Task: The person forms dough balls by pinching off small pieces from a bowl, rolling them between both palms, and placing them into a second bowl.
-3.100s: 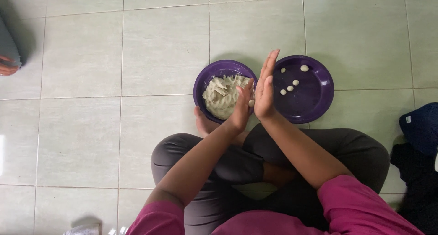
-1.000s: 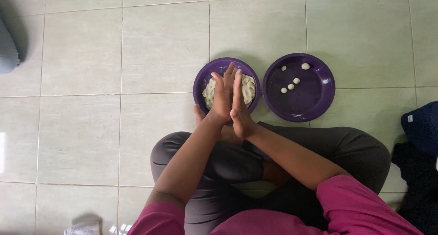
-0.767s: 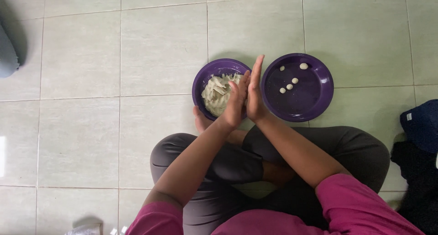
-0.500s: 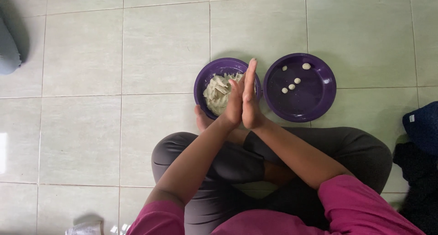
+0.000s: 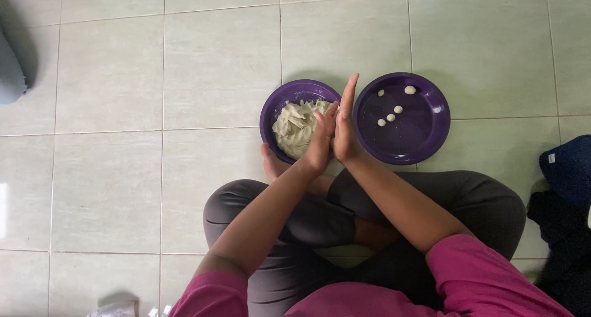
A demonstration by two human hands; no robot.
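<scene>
Head view is showing the two palms pressed flat together, upright, over the gap between two dishes. The left hand [image 5: 321,143] and the right hand [image 5: 345,127] are meeting palm to palm with fingers stretched straight; whatever is lying between them is hidden, so I cannot tell whether a piece of dough is being held there. Just behind the left hand, a round purple plastic bowl [image 5: 274,104] is holding a pale, rough lump of dough [image 5: 295,127]. Touching it on the right, a round purple plastic plate [image 5: 431,123] is carrying five small pale dough balls [image 5: 390,117], lying well apart from each other near its middle and far edge. Both dishes are sitting on a pale green tiled floor [image 5: 154,108], in front of the person's crossed legs in grey trousers [image 5: 468,200].

As a judgement: anything between the palms could be slipping out at the lower edge and landing on the floor or the trousers, because the hands are hanging over the seam between dishes. Pressing too hard could be flattening it, and sticky dough could be smearing on the skin.
</scene>
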